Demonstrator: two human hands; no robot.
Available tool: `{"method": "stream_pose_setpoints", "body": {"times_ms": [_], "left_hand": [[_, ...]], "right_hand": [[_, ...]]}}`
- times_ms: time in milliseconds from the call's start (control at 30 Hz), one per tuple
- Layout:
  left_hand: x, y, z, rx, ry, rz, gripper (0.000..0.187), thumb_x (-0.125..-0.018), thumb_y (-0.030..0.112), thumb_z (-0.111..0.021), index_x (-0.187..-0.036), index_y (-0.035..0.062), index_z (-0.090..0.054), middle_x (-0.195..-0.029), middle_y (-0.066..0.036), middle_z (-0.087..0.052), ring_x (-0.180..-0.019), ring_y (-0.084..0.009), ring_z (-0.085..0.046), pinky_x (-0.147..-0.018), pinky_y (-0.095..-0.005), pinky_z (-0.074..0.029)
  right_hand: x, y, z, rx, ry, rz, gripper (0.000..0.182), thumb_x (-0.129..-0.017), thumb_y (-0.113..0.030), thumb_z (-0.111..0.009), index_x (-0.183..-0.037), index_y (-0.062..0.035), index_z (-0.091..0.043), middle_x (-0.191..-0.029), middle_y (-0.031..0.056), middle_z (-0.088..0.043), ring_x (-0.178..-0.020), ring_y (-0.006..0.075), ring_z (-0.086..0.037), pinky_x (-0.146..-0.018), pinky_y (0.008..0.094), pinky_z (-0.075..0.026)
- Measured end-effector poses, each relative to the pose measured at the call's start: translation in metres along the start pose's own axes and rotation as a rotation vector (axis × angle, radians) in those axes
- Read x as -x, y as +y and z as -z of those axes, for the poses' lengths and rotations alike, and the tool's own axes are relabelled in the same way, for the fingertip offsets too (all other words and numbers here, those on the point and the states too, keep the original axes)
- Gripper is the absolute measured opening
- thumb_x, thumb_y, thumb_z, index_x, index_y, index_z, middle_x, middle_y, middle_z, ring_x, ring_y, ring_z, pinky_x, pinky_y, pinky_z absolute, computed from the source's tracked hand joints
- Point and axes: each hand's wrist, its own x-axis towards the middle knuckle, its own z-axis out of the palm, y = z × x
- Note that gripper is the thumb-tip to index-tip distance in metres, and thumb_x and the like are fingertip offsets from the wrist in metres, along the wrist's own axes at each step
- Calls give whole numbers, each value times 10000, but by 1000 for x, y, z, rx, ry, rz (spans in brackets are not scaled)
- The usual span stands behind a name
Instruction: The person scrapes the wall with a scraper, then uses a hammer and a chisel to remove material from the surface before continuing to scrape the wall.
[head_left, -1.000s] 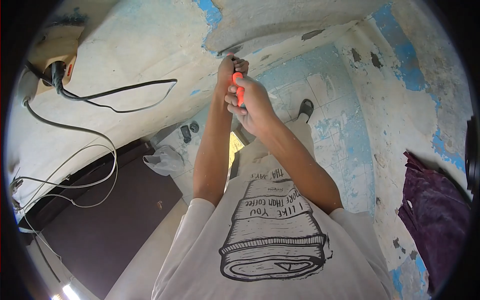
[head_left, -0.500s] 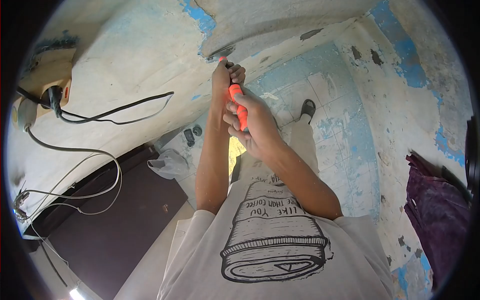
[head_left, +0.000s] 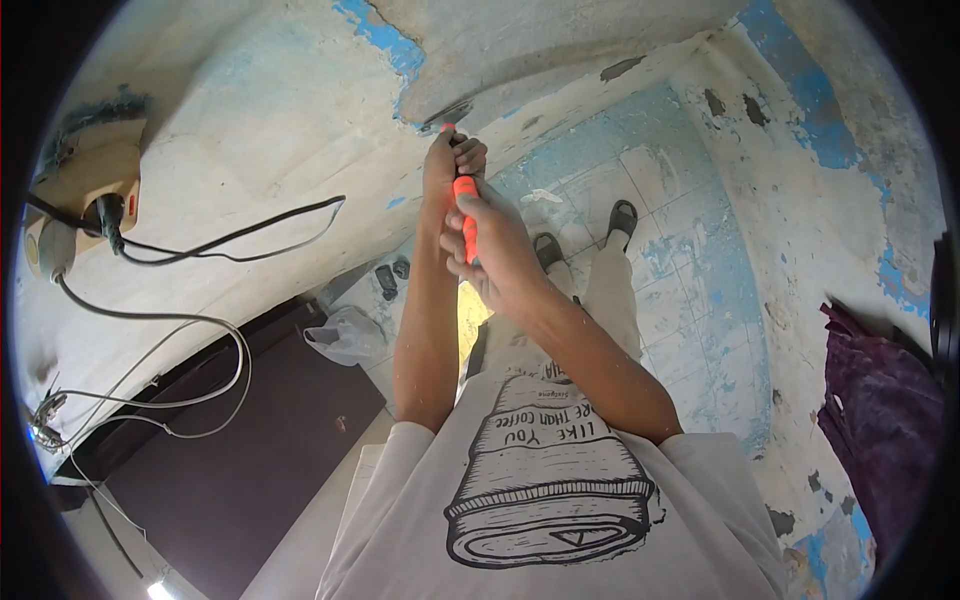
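Both hands are closed around one long scraper (head_left: 465, 222) with an orange handle. My left hand (head_left: 452, 163) wraps round its upper part, close to the blade. Lower down, my right hand (head_left: 492, 238) grips the orange handle with the thumb laid along it. The thin dark blade, partly hidden beyond my left hand, appears to touch the wall (head_left: 520, 85) beside the edge of a peeling blue paint patch (head_left: 385, 38). Part of the handle is covered by my fingers.
At left, a socket box (head_left: 95, 190) holds plugs, with loose cables (head_left: 235, 245) hanging out. Below are a dark brown panel (head_left: 230, 470) and a plastic bag (head_left: 347, 335). Purple cloth (head_left: 875, 420) hangs at right. Paint flakes lie on the tiled floor (head_left: 670, 255).
Both hands and the scraper have shifted slightly toward me, the blade staying by the wall. The view has moved a little, and my other sandal has come into sight.
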Motion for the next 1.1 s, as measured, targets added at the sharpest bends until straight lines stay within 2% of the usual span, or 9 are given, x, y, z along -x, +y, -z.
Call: {"method": "stream_pose_setpoints", "body": {"times_ms": [133,200,267,367,567,667,733,933,1100], "left_hand": [[-8,3,13,43,-70,23,185,-920,87,-429,-749,71,-358,-570,43,-349,-466,-45,-311,-420,-200,-286],[-14,-4,24,90,0,27,183,-915,88,-428,-745,74,-360,-563,42,-349,-454,-46,-306,-411,-205,-283],[-25,-2,27,6,48,55,333,-985,206,-447,-691,101,-329,-523,29,-276,-434,-76,-251,-372,-225,-243],[-5,5,3,21,69,42,318,-974,189,-443,-694,100,-323,-533,28,-290,-438,-76,-257,-375,-232,-247],[-20,-2,17,-52,133,35,320,-974,172,-423,-674,100,-337,-541,43,-327,-426,-48,-271,-367,-204,-242],[4,6,-7,-62,91,-25,301,-957,153,-423,-673,101,-335,-532,44,-327,-429,-48,-274,-372,-208,-239],[-1,6,3,-29,78,-28,235,-963,166,-443,-775,82,-330,-569,19,-297,-448,-78,-274,-367,-221,-248],[3,5,-2,-72,116,-28,257,-973,197,-458,-778,75,-345,-566,20,-308,-436,-76,-267,-361,-223,-246],[1,6,-5,73,36,-33,237,-942,123,-431,-732,81,-331,-555,26,-317,-445,-66,-278,-373,-228,-249]], "right_hand": [[0,0,2,55,-77,-9,36,-932,-170,-459,-958,-145,-454,-743,-27,-421,-519,60,-367,-363,192,-223],[-18,9,10,33,1,-4,49,-937,-184,-459,-969,-147,-454,-743,-32,-410,-511,58,-358,-368,200,-230],[-16,6,13,31,-13,3,73,-942,-194,-458,-992,-140,-455,-749,-33,-404,-497,54,-345,-370,204,-230],[18,-8,-4,50,-102,-25,73,-933,-168,-452,-996,-131,-449,-749,-30,-405,-489,52,-340,-362,197,-218],[-13,2,13,23,-10,-27,110,-933,-169,-459,-1035,-132,-448,-750,-22,-404,-480,54,-337,-336,190,-224],[13,-8,-2,55,-65,-36,126,-931,-166,-458,-1050,-126,-446,-750,-18,-405,-480,54,-341,-332,189,-230],[13,-6,-1,85,-74,-28,126,-934,-167,-458,-1050,-121,-442,-760,-14,-408,-481,53,-351,-333,191,-230],[20,-8,-2,94,-27,-28,117,-942,-172,-453,-1044,-116,-447,-771,-15,-427,-488,54,-353,-340,189,-226],[6,-4,-4,-39,-48,-34,55,-925,-156,-452,-963,-120,-434,-772,-17,-432,-495,64,-359,-354,196,-232]]}}
